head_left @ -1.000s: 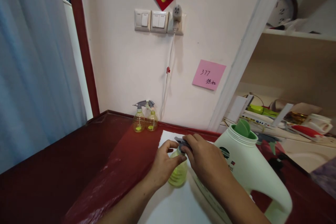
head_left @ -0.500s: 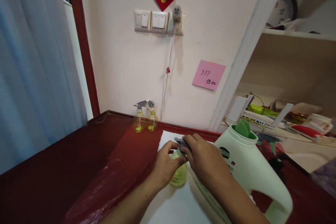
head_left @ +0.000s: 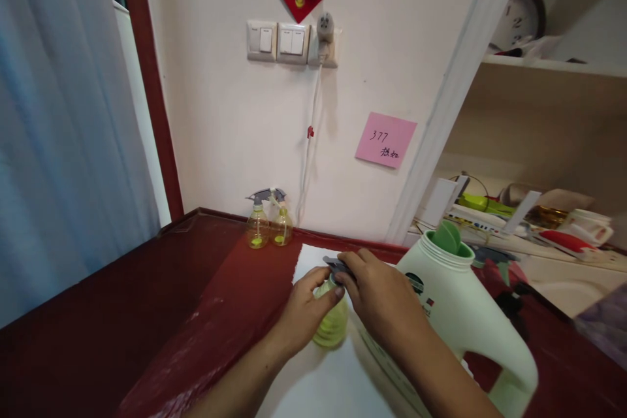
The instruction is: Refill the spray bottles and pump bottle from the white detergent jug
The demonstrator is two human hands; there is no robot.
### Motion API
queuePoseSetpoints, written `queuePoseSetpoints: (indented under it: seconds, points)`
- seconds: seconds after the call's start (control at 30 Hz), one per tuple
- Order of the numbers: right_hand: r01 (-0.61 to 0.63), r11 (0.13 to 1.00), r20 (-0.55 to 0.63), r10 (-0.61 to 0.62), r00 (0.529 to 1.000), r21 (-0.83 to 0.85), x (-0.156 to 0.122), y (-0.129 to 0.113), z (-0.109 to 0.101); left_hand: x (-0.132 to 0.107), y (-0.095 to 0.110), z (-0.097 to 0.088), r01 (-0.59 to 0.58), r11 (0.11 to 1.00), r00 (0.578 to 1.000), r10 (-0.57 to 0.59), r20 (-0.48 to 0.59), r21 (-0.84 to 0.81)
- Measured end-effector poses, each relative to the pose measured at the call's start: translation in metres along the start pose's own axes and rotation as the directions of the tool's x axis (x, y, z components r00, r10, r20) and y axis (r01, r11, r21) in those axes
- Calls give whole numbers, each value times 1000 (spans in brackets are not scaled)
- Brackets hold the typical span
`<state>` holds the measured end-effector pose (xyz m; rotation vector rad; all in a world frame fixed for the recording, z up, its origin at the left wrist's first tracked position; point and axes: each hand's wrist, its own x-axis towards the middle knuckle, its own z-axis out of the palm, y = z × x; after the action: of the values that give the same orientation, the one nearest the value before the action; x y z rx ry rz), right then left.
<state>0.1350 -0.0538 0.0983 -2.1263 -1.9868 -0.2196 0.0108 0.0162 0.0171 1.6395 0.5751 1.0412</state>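
Head: three spray bottles; left hand [head_left: 304, 312] grips one [head_left: 331, 321], right hand [head_left: 385, 300] pinches its nozzle [head_left: 337, 266].

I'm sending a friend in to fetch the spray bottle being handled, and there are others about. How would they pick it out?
On the dark red counter lies a white sheet, beside a big white jug. The small spray bottle stands on that sheet, left hand around its body, right hand on its grey head. Unlike the two nearly empty bottles by the wall, it is well filled with yellow-green liquid.
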Motion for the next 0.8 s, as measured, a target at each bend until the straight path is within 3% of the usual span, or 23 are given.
queuePoseSetpoints:
  seconds: [0.1, 0.33, 0.6, 0.8]
  points:
    - [-2, 1000, -5, 2, 1000, 4, -1, 0, 0, 1, -1, -1, -5, 1000, 1000, 5, -14, 3]
    - [-3, 1000, -14, 3, 1000, -2, -1, -3, 0, 4, -10, 7, 87, 995, 983, -77, -169, 55]
    - [-12, 1000, -20, 13, 1000, 23, -2, -1, 2, -2, 6, -1, -3, 1000, 1000, 2, 7, 19]
    - [-12, 1000, -25, 13, 1000, 16, -3, -1, 2, 1, -4, 0, 32, 998, 995, -27, -93, 59]
